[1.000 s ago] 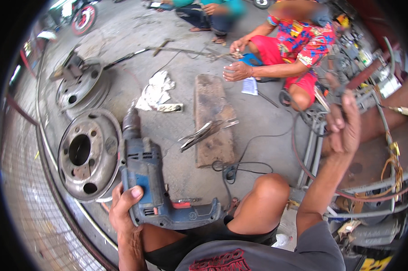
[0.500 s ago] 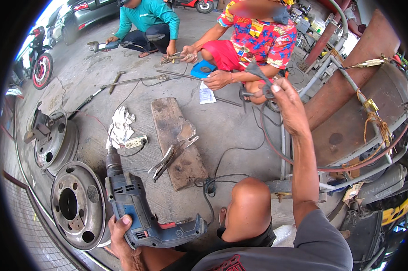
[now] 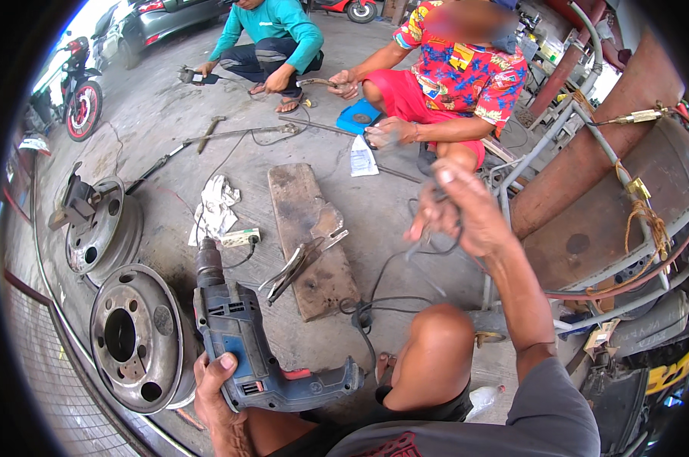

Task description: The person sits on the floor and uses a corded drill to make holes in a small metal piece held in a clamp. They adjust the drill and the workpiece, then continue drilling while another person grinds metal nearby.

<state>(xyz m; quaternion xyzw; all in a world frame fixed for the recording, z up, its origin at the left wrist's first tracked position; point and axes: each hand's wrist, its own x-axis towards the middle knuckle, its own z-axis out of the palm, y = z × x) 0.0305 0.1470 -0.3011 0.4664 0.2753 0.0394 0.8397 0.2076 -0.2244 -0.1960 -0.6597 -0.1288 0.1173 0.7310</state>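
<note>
A: Left hand [image 3: 216,390]?
B: Clamped on blue electric drill [image 3: 245,346], chuck aimed away, just beside steel wheel rim [image 3: 131,339].
A: Right hand [image 3: 460,207]?
B: Raised, fingers curled loosely around black cable [image 3: 405,263] above concrete floor [image 3: 390,198].

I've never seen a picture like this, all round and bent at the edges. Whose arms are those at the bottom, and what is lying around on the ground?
The picture comes from a wide camera worn on a person's head, looking down, which bends straight lines near the rim. The arms from the lower edge are that person's own. The left hand grips a blue electric drill. The right hand is raised with a dark cable at its fingers. On the concrete floor lie a wooden plank with metal pliers on it, a white rag and two steel wheel rims. Two other people squat opposite, busy with small parts.
</note>
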